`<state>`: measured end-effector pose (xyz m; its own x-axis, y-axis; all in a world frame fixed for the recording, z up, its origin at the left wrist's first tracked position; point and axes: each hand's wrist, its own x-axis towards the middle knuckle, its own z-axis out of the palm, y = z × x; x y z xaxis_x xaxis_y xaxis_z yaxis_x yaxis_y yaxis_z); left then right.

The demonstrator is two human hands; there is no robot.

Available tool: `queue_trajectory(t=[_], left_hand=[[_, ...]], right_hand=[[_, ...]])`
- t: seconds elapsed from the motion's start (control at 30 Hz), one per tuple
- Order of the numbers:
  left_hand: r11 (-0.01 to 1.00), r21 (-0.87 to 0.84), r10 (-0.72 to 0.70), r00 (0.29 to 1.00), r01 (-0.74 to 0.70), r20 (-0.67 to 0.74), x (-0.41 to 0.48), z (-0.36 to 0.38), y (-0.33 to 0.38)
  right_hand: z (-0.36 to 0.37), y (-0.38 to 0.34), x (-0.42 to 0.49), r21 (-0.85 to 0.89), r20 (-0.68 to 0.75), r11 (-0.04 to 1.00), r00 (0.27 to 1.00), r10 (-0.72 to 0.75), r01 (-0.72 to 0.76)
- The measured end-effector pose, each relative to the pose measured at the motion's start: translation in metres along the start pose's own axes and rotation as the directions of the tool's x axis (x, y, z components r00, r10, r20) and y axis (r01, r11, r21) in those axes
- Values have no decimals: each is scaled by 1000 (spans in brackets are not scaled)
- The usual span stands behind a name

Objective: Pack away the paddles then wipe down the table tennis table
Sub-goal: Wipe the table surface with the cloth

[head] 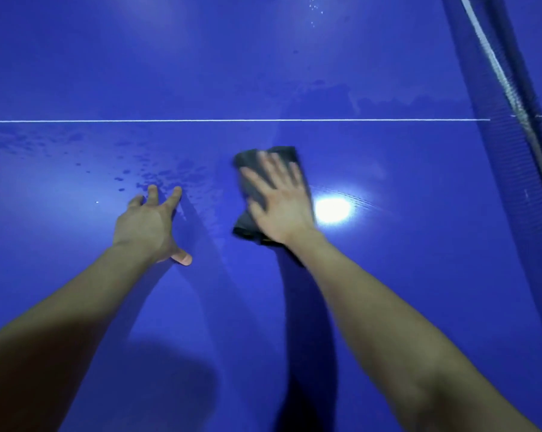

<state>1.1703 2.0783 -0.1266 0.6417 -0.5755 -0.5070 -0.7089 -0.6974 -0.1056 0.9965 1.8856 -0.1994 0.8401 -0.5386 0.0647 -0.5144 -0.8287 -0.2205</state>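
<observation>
The blue table tennis table fills the view, with a white centre line running across it. A folded grey cloth lies flat on the table just below that line. My right hand presses down on the cloth with its fingers spread flat; the hand is blurred. My left hand rests on the bare table to the left of the cloth, fingers spread and fingertips touching the surface. No paddles are in view.
Wet droplets and smears cover the table ahead of my left hand. The net with its white top band runs down the right side. A lamp glare reflects beside my right hand.
</observation>
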Motion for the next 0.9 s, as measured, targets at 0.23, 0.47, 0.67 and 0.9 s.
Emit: queue_trajectory(t=[0.23, 0.47, 0.67, 0.9], left_hand=[[999, 51, 10, 999, -8, -49, -5, 4, -7], [998, 68, 2, 998, 2, -59, -5, 3, -5], [999, 51, -3, 999, 6, -43, -7, -1, -5], [998, 58, 4, 999, -1, -52, -5, 4, -7]], right_hand=[[-46, 170, -42, -22, -116, 639, 637, 762, -769], [10, -41, 88, -89, -25, 969, 973, 230, -231], [14, -36, 101, -8, 25, 1000, 1000, -2, 2], [-41, 164, 18, 6, -104, 735, 731, 675, -678]])
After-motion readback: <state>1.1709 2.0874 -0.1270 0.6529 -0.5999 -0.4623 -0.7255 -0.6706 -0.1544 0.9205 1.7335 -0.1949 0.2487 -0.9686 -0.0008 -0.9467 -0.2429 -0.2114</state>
